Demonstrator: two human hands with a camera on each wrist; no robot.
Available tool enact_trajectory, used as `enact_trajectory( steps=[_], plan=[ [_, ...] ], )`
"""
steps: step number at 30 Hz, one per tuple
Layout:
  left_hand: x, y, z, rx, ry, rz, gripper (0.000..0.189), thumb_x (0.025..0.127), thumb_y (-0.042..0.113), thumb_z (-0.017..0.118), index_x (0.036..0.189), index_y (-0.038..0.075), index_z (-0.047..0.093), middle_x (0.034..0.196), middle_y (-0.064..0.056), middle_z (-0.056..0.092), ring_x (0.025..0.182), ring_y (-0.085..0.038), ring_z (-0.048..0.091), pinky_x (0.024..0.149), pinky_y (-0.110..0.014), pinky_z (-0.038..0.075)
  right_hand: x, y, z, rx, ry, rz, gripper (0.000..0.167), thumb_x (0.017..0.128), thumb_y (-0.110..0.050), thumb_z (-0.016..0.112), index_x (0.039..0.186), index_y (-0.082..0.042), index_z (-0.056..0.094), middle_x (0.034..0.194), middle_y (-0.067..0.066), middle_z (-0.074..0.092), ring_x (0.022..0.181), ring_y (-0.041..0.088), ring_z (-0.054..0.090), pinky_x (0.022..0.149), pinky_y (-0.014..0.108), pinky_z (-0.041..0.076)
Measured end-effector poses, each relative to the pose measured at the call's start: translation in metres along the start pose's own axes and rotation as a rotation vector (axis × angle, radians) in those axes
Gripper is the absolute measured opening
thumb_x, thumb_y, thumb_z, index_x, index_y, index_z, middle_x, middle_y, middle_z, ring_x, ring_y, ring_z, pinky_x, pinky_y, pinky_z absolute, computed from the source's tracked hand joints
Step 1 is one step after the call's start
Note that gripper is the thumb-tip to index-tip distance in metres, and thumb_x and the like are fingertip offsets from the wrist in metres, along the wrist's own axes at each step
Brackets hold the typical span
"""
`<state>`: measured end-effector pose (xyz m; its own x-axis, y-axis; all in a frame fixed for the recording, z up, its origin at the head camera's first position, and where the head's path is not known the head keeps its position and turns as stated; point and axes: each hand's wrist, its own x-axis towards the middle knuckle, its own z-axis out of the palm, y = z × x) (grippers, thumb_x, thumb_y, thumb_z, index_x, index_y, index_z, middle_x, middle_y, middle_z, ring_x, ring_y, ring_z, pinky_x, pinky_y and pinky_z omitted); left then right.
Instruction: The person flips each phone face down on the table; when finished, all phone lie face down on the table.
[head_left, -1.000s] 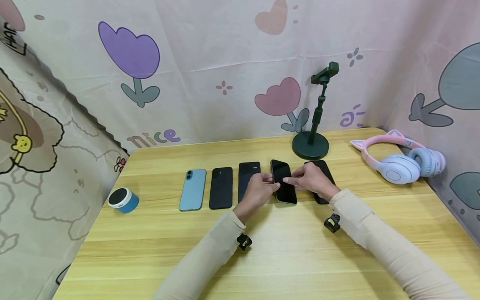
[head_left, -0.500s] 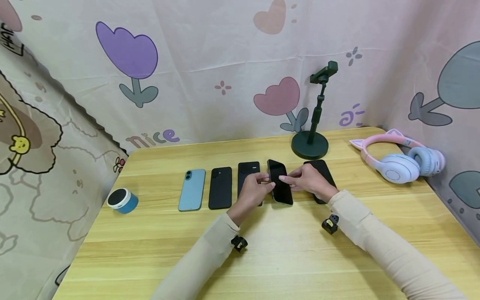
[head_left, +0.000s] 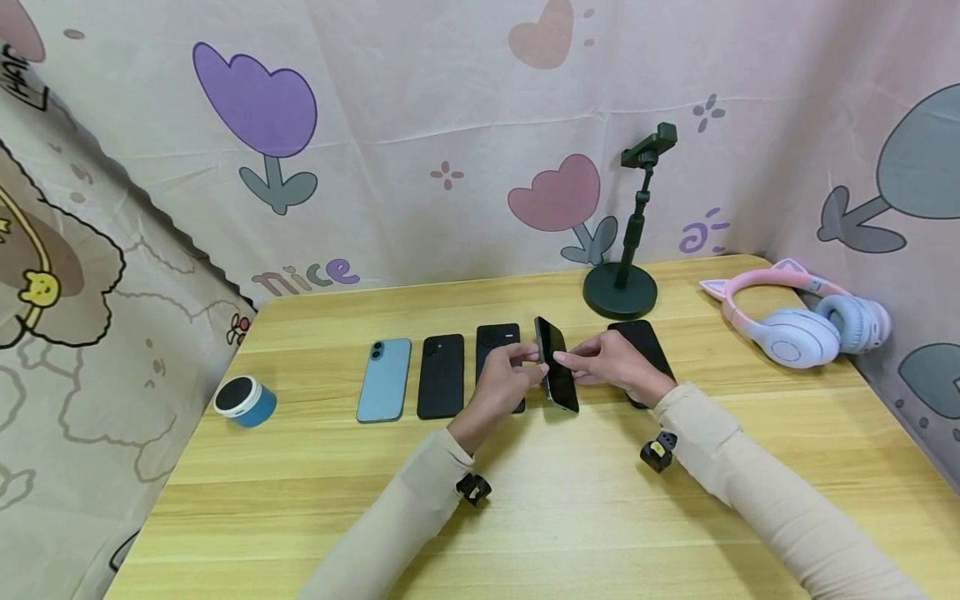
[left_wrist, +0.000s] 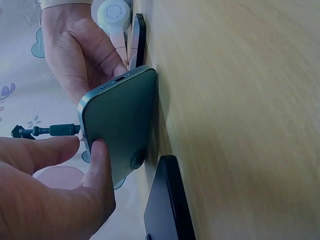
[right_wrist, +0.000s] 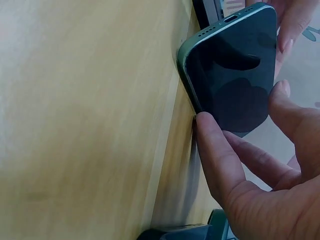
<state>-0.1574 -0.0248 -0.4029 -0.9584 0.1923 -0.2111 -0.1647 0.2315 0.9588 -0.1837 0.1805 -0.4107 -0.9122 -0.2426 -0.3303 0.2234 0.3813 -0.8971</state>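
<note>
Phone [head_left: 562, 388]: tilted up steeply on its side, low edge close to the table [head_left: 570, 517]; contact I can't make out from here.
Left hand [head_left: 501, 382]: pinching the raised edge.
Right hand [head_left: 626, 364]: spanning it, thumb and finger gripping opposite long edges.
Handling: stiff, probably light; glossy screen [right_wrist: 237, 97] looks slippery and breakable.
Best hold: rounded sides, clear of the camera [left_wrist: 137, 158].
Back [left_wrist: 120, 117]: smooth, muted green.

Printed fabric [head_left: 405, 225] walls a pale wood-grain tabletop [head_left: 255, 500] on three sides, its purple tulip [head_left: 258, 104], pink bloom [head_left: 558, 196] and word "nice" [head_left: 306, 277] facing forward as soft light brightens the wood.
</note>
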Motion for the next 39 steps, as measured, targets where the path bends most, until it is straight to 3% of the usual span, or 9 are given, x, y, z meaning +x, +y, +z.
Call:
enact_trajectory(
  steps=[13,20,32,39],
  plan=[
    [-0.0022,0.0021,0.0015,-0.017,-0.03,0.026,0.039,0.098,0.013,0.069,0.135,0.006,0.061,0.125,-0.006,0.063,0.113,-0.023,0.065,0.097,-0.045,0.052,-0.0006,-0.0017,0.0031,0.086,-0.059,-0.002,0.051,0.097,-0.034,0.071,0.128,0.007,0.065,0.121,0.021,0.068,0.103,0.03,0.071,0.088,0.039,0.057],
    [-0.0019,0.0016,0.003,0.006,-0.051,0.04,0.039,0.098,0.016,0.07,0.135,0.007,0.062,0.126,-0.004,0.064,0.117,-0.023,0.064,0.097,-0.043,0.052,-0.0027,-0.0031,0.0028,0.121,-0.076,-0.003,0.05,0.099,-0.033,0.069,0.128,0.007,0.065,0.12,0.02,0.068,0.102,0.028,0.071,0.09,0.04,0.057],
    [-0.0004,-0.0042,0.0062,0.044,-0.109,0.064,0.04,0.098,0.021,0.07,0.135,0.007,0.063,0.132,-0.005,0.063,0.117,-0.023,0.065,0.096,-0.04,0.053,-0.0031,-0.0004,-0.0005,0.207,-0.153,-0.031,0.054,0.101,-0.033,0.066,0.135,0.009,0.059,0.127,0.023,0.066,0.111,0.031,0.068,0.093,0.041,0.055],
    [-0.0034,-0.0054,0.0066,0.089,-0.187,0.056,0.045,0.099,0.024,0.069,0.14,0.008,0.059,0.142,-0.006,0.057,0.122,-0.026,0.062,0.099,-0.043,0.052,-0.006,-0.0025,-0.0031,0.251,-0.178,-0.019,0.053,0.103,-0.026,0.063,0.139,0.011,0.054,0.129,0.027,0.063,0.114,0.034,0.066,0.095,0.043,0.054]
  ],
)
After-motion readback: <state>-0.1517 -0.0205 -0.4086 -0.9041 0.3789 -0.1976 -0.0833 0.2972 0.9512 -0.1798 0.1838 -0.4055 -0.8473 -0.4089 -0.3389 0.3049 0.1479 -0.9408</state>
